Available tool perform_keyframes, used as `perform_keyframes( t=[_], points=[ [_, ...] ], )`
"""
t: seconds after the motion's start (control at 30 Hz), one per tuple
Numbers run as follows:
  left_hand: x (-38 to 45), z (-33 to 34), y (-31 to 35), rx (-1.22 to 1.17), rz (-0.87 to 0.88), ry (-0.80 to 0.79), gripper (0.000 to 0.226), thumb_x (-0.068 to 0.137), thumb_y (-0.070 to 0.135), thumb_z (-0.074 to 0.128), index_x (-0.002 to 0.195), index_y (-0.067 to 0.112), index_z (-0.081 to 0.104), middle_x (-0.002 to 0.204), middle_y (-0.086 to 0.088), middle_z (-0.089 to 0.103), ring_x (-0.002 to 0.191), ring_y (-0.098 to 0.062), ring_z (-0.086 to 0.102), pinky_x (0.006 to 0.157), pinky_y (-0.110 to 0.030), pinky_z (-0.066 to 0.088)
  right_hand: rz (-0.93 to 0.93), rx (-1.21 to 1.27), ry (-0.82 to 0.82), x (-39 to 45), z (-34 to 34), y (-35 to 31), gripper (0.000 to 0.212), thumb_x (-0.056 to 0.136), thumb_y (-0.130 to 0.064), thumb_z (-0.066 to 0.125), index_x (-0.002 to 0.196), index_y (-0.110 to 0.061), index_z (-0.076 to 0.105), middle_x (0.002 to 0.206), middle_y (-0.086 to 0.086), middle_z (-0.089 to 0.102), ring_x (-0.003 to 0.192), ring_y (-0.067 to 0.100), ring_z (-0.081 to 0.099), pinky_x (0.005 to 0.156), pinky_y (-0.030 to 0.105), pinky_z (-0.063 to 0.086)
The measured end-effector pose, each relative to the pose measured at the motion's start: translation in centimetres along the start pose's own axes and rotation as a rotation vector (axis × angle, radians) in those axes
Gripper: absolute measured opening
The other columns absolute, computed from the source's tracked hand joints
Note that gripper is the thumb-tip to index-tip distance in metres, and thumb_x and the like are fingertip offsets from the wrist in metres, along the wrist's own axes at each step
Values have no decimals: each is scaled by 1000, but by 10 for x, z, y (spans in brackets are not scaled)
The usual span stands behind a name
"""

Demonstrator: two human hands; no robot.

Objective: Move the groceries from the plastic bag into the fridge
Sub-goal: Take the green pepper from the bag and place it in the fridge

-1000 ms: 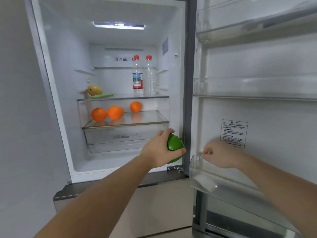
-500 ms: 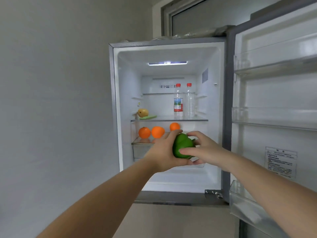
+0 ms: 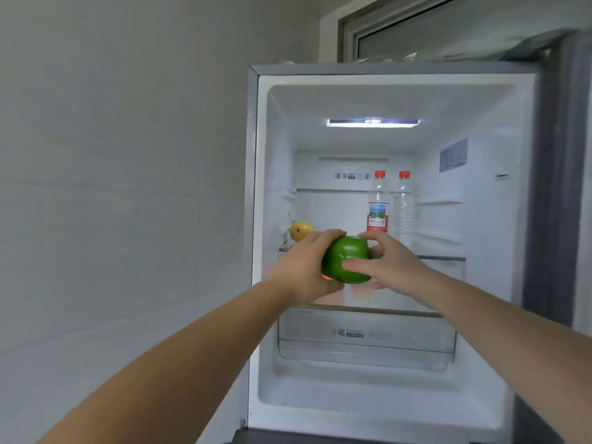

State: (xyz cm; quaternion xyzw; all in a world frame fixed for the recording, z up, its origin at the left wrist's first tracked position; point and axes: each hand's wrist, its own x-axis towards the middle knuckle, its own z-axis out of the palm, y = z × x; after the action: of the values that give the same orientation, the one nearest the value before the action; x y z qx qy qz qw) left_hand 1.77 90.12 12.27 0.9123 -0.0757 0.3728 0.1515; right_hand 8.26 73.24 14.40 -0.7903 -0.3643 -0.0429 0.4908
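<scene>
A green bell pepper [image 3: 347, 256] is held between both hands in front of the open fridge [image 3: 384, 395], at the height of the upper glass shelf [image 3: 448, 258]. My left hand [image 3: 304, 267] grips its left side, fingers curled over the top. My right hand [image 3: 387, 261] holds its right side, thumb across the front. A sliver of an orange [image 3: 326, 277] shows under the pepper; the other oranges are hidden behind my hands. The plastic bag is out of view.
On the upper shelf stand two clear bottles with red caps [image 3: 378, 203] [image 3: 405, 206] and a yellow fruit [image 3: 299, 230] at the left. A clear drawer [image 3: 365, 338] sits below. The open door's edge [image 3: 557, 187] rises at the right; a grey wall [image 3: 112, 187] lies left.
My right hand left the door bin and joined my left on the pepper. Both hands rose with it from the drawer's level to the upper shelf. The camera tilted up and left.
</scene>
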Motion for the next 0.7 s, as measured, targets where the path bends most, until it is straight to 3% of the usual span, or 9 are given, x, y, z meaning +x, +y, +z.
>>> perform_keyframes(
  t=[0.1, 0.2, 0.33, 0.5, 0.6, 0.7],
  points=[
    [22, 8, -30, 11, 8, 59, 82, 73, 33, 79, 143, 25, 38, 134, 1, 50, 121, -20, 49, 101, -40, 43, -51, -20, 58, 36, 8, 6, 60, 76, -33, 78, 127, -30, 47, 110, -2, 55, 97, 14, 62, 83, 33, 55],
    [49, 14, -53, 43, -5, 63, 79, 76, 33, 78, 143, 25, 37, 135, 2, 52, 120, -19, 51, 100, -38, 44, -80, -31, 114, 70, 13, 15, 53, 80, -42, 72, 126, -30, 47, 109, -2, 55, 94, 12, 60, 71, 23, 50],
    [88, 27, -78, 182, -48, 42, 80, 76, 36, 77, 144, 28, 35, 137, 2, 49, 123, -21, 48, 101, -41, 44, -74, 9, 94, 117, 14, 33, 50, 82, -43, 69, 124, -30, 46, 108, -1, 60, 90, 12, 64, 67, 26, 53],
    [128, 48, -96, 370, -115, 26, 85, 79, 36, 73, 149, 28, 27, 142, 2, 43, 129, -23, 39, 105, -42, 38, -82, -27, 70, 165, 5, 54, 60, 78, -40, 73, 126, -29, 40, 108, -4, 56, 97, 15, 60, 78, 34, 53],
    [150, 55, -103, 225, -160, 24, 82, 80, 20, 72, 149, 23, 29, 144, -2, 43, 125, -23, 48, 103, -38, 42, -100, -33, 54, 192, 2, 64, 63, 80, -45, 70, 132, -31, 38, 112, -1, 54, 98, 17, 58, 78, 34, 51],
    [164, 60, -109, 43, -192, 38, 67, 80, 9, 68, 141, 22, 42, 135, -5, 52, 103, -21, 63, 94, -34, 50, -130, -81, 75, 213, 5, 73, 61, 83, -45, 69, 135, -29, 40, 109, -3, 50, 98, 16, 55, 66, 25, 44]
  ],
)
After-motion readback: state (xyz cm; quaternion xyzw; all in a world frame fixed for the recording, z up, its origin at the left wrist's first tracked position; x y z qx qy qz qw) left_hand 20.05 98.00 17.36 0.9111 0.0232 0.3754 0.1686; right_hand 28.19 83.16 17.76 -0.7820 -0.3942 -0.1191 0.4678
